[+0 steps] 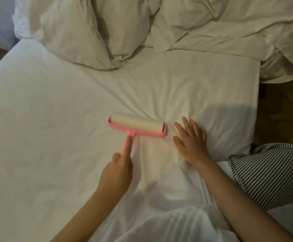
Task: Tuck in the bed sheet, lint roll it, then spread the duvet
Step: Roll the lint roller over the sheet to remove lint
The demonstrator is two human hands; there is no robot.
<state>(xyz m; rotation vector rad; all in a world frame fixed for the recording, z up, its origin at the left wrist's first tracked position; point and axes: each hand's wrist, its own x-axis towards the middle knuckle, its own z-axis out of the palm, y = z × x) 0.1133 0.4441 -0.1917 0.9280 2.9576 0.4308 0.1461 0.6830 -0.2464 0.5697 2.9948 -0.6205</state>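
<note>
A white bed sheet (46, 110) covers the mattress, with creases fanning out from the middle. On it lies a pink lint roller (138, 126) with a white roll, its head flat on the sheet. My left hand (117, 170) grips the roller's pink handle, index finger stretched along it. Just right of the roller head, my right hand (191, 142) presses flat on the sheet with fingers spread. A crumpled white duvet (142, 28) is bunched along the far side of the bed.
The bed's right edge (256, 102) drops to a dark floor (285, 110). A black-and-white striped cloth (267, 172) lies at the right near my arm. Part of the duvet (281, 67) hangs over the far right corner.
</note>
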